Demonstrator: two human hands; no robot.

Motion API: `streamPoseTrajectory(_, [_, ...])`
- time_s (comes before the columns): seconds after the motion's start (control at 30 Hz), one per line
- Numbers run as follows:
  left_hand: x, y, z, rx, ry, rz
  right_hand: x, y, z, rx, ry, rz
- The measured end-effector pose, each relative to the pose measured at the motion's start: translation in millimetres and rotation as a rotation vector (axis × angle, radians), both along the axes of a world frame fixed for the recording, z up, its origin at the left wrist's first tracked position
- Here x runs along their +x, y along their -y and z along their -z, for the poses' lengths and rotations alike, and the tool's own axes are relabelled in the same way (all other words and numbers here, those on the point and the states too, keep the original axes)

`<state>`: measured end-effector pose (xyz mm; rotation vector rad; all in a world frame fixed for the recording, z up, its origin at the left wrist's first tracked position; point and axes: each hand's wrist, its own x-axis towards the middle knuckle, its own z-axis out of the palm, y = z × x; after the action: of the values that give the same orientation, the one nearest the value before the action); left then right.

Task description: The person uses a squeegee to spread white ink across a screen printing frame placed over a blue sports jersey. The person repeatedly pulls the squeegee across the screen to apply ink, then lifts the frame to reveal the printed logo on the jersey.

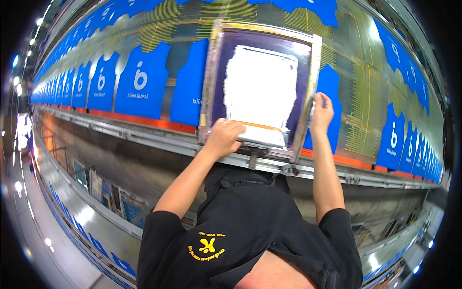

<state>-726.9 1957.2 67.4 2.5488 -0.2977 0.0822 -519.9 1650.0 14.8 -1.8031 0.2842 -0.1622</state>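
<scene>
A screen printing frame (314, 67) with a pale, worn rim and dark purple mesh lies over blue garment pieces in front of me. White ink (262, 84) covers the middle of the mesh. At the near end rests a squeegee (264, 137) with an orange strip and a white, ink-smeared body. My left hand (223, 138) is closed around the squeegee's left end, by the frame's lower left corner. My right hand (322, 114) is beside the frame's right rim, above a blue piece (329, 82). Its fingers are bent together; whatever they hold is hidden.
Blue garment pieces with white prints (141, 82) lie in rows along the long table (361, 115). A metal rail (159, 142) with clamps runs along its near edge. Another long table (86, 216) with blue pieces stands behind me on the left.
</scene>
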Motion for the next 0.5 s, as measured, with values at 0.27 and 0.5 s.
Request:
streamPoseTrajectory(0.27, [-33,-198,19,0.122,0.059,0.04,-52,-213,37,-0.209,-0.135,0.037])
streamPoseTrajectory(0.5, [58,-238,15,0.096,0.064,0.094,-47,-218,34,-0.274,-0.233,0.04])
